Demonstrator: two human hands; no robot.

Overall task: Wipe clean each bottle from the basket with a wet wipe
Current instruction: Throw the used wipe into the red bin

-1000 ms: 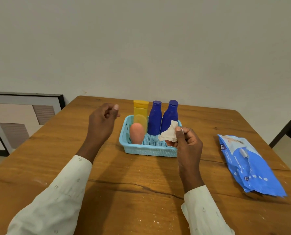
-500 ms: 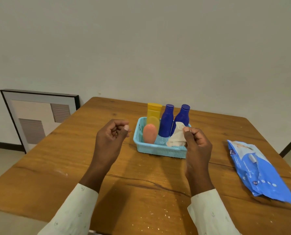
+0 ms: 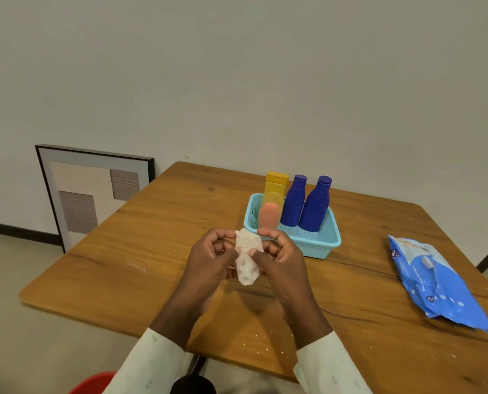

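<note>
1. I see the left hand (image 3: 208, 260) now closed on the left edge of the wet wipe (image 3: 247, 255); half a second ago it hung empty and loosely curled, apart from the wipe.
2. The right hand (image 3: 279, 257) pinches the wipe's right edge between thumb and fingers, as it did before, but it has come back from the basket toward me.
3. The wipe, crumpled against the basket rim earlier, now hangs between the two hands, partly spread, its lower end drooping above the worktop (image 3: 157, 251).
4. Both hands now sit close together in front of the basket (image 3: 319, 245); before they were well apart, with the right one at the basket's near edge.
5. In the basket, the pink bottle (image 3: 268, 218) stands at the near left, the yellow bottle (image 3: 275, 187) behind it, and two blue bottles (image 3: 294, 203) (image 3: 316, 207) lean side by side to the right. None has left the basket, same as earlier.
6. The blue wipe pack (image 3: 433, 282) lies flat on the worktop, well to the right of the basket, where it lay before.
7. My view has swung left and tipped down: the framed picture (image 3: 95, 191) leaning on the wall shows in full, and a red thing (image 3: 93, 383) I can't make out has appeared at the bottom edge.
</note>
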